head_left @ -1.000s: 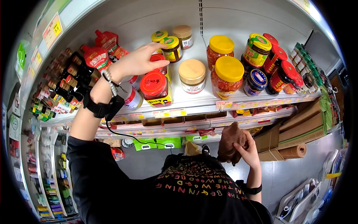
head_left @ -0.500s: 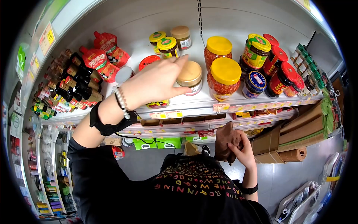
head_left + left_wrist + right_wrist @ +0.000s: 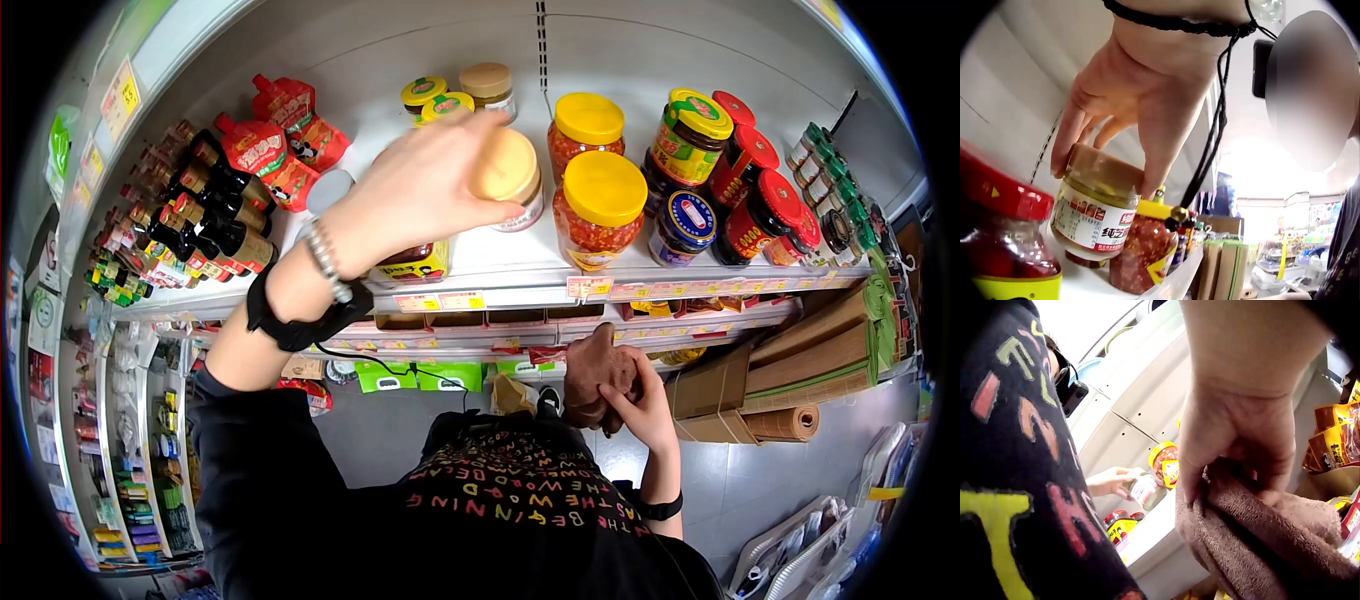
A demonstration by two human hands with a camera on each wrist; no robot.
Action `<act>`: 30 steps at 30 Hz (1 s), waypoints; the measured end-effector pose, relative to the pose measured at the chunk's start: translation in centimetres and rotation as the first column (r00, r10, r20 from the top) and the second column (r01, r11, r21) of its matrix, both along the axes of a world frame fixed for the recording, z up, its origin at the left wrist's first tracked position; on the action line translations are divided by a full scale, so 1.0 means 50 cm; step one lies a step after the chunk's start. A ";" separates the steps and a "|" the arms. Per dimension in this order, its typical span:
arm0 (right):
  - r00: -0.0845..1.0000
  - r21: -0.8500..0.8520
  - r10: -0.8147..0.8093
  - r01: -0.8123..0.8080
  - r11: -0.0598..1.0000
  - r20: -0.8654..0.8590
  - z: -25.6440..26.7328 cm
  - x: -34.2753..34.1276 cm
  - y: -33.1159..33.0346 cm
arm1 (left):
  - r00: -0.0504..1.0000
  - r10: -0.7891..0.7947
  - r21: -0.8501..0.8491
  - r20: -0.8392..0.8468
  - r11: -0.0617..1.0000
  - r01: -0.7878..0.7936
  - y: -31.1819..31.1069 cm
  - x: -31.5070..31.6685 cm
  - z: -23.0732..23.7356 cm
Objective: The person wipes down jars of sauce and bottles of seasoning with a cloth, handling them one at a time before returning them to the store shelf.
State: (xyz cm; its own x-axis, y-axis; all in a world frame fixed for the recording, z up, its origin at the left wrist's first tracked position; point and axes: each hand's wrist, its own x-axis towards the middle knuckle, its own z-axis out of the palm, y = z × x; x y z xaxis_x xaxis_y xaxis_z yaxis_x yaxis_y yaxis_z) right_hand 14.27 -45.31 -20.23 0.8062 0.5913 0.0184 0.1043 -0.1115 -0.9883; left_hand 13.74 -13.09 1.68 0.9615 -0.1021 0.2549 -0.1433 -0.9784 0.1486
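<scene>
My left hand point(image 3: 425, 190) grips a glass jar with a tan lid point(image 3: 510, 165) over the upper shelf point(image 3: 520, 255). In the left wrist view, thumb and fingers are around the lid from above, and the white-labelled jar point(image 3: 1094, 219) is tilted. Close by stands a red-lidded jar point(image 3: 1007, 206), mostly covered by my left arm in the head view. Low in front of my body, my right hand point(image 3: 645, 408) holds a bunched brown cloth point(image 3: 595, 375). Its towel-like folds point(image 3: 1254, 540) are pinched between thumb and fingers in the right wrist view.
Two yellow-lidded jars of red sauce point(image 3: 603, 205) stand right of the held jar. Further right are a blue-lidded jar point(image 3: 685, 225) and several red-lidded jars point(image 3: 762, 215). Red pouches point(image 3: 265, 160) and dark bottles point(image 3: 215, 225) fill the left. Rolled mats point(image 3: 790, 350) stand below right.
My left hand has moved right from the small yellow-lidded jars to the tan-lidded jar, taken hold of it and tilted it. The right hand keeps its hold on the cloth.
</scene>
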 end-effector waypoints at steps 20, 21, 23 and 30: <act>0.520 0.429 -0.346 -0.044 0.902 0.781 0.194 -0.128 0.303 | 0.900 0.265 -0.930 0.347 0.224 0.293 -0.090 -0.262 -0.326; 0.564 0.421 -0.352 0.009 0.907 0.747 0.201 -0.134 0.320 | 0.873 0.372 -0.935 0.317 0.276 0.222 -0.091 -0.271 -0.299; 0.806 0.531 -0.414 0.150 0.834 0.423 0.170 -0.143 0.352 | 0.873 0.382 -0.941 0.304 -0.022 0.337 -0.080 -0.290 -0.299; 0.673 0.453 0.073 0.410 0.792 -0.736 0.042 -0.232 0.408 | 0.825 0.446 -0.930 0.346 0.045 0.366 -0.053 -0.335 -0.307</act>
